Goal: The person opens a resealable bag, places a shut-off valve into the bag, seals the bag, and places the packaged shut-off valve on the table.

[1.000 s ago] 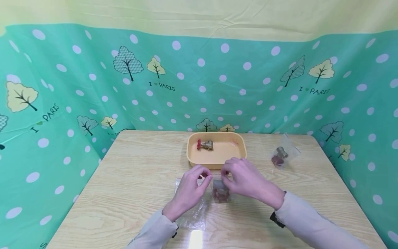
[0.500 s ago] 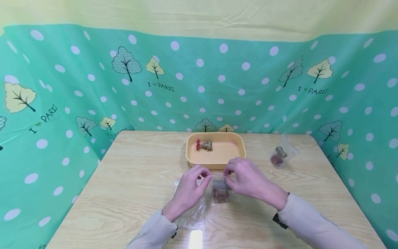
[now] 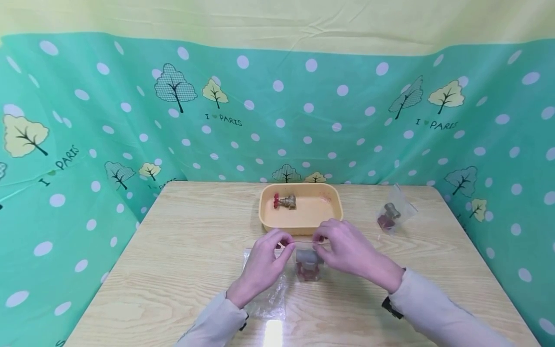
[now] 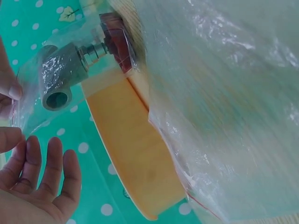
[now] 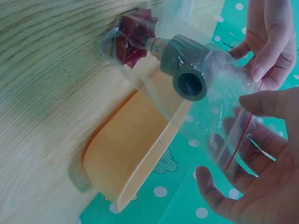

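A clear zip bag with a red seal line hangs between my two hands. Inside it is a gate valve, its metal body uppermost and its red handwheel at the bottom. My left hand pinches the left end of the bag's top edge between thumb and forefinger. At the right end my right hand pinches the same edge, its thumb beside the red line. The other fingers of my left hand are spread below the pinch in the left wrist view.
An orange-yellow tray sits just beyond my hands, with a second gate valve in it. At the right lies another bagged valve. A flat clear bag lies on the wooden table under my left hand.
My right hand has slid slightly right along the bag's top edge, widening the stretch between the two pinches. My left hand stays nearly still, and the bagged valve has barely moved.
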Tool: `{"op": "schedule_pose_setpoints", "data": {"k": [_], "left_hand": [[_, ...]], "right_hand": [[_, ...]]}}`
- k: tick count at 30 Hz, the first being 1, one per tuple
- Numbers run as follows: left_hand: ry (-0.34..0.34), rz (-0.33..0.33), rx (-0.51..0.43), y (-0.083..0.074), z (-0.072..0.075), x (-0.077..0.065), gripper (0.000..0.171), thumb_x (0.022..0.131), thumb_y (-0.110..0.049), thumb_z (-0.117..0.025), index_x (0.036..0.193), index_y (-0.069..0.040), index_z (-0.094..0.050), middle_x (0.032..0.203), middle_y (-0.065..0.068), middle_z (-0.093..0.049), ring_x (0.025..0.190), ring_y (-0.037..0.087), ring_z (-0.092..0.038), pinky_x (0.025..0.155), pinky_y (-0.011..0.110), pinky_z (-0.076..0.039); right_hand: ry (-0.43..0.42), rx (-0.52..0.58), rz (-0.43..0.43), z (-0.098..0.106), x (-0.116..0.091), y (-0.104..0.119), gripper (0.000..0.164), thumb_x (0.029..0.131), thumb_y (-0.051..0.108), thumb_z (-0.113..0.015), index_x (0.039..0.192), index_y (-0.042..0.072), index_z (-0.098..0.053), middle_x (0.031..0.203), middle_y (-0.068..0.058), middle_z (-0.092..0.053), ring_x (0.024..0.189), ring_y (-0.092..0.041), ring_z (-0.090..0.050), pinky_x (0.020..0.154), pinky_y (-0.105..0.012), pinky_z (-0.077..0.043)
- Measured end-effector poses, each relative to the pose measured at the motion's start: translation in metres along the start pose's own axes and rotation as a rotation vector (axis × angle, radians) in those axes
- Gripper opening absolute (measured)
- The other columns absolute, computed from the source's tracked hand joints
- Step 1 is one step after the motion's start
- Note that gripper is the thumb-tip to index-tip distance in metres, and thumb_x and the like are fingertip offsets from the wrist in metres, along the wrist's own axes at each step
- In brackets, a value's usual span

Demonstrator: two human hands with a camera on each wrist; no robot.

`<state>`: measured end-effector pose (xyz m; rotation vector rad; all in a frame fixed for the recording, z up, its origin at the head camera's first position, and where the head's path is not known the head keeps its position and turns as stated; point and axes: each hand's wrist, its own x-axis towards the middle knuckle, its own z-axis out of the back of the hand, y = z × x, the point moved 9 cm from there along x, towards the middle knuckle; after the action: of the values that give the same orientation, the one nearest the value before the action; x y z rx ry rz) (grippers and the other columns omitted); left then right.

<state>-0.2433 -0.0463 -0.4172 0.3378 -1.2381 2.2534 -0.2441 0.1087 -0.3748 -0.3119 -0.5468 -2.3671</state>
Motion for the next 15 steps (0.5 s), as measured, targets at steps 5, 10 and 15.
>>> {"op": "schedule_pose_setpoints", "data": {"k": [5, 10, 15], "left_hand": [[-0.012, -0.001, -0.001, 0.0005, 0.0009, 0.0, 0.007, 0.1, -0.008, -0.071, 0.098, -0.014, -0.071, 0.096, -0.01, -0.066, 0.092, 0.008, -0.063, 0.081, 0.044, -0.058], [-0.017, -0.004, 0.001, 0.0005, 0.0008, 0.0001, 0.007, 0.1, -0.008, -0.071, 0.098, -0.015, -0.071, 0.095, -0.011, -0.066, 0.092, 0.008, -0.063, 0.081, 0.044, -0.058], [-0.017, 0.0, 0.002, 0.0003, 0.0007, 0.0004, 0.007, 0.1, -0.008, -0.071, 0.097, -0.015, -0.071, 0.095, -0.01, -0.066, 0.092, 0.009, -0.063, 0.081, 0.045, -0.058]], "right_hand": [[-0.01, 0.019, -0.005, 0.0027, -0.0043, -0.005, 0.01, 0.083, 0.008, -0.082, 0.088, 0.014, -0.076, 0.084, 0.006, -0.07, 0.079, -0.012, -0.064, 0.073, -0.035, -0.057], [-0.02, 0.031, 0.015, 0.0029, -0.0064, -0.007, 0.012, 0.083, 0.005, -0.081, 0.086, 0.016, -0.075, 0.082, 0.009, -0.069, 0.075, -0.01, -0.062, 0.069, -0.034, -0.055], [-0.007, 0.034, 0.008, 0.0015, -0.0071, -0.0078, 0.011, 0.085, 0.006, -0.08, 0.088, 0.016, -0.077, 0.084, 0.009, -0.071, 0.077, -0.011, -0.063, 0.072, -0.035, -0.055]]}}
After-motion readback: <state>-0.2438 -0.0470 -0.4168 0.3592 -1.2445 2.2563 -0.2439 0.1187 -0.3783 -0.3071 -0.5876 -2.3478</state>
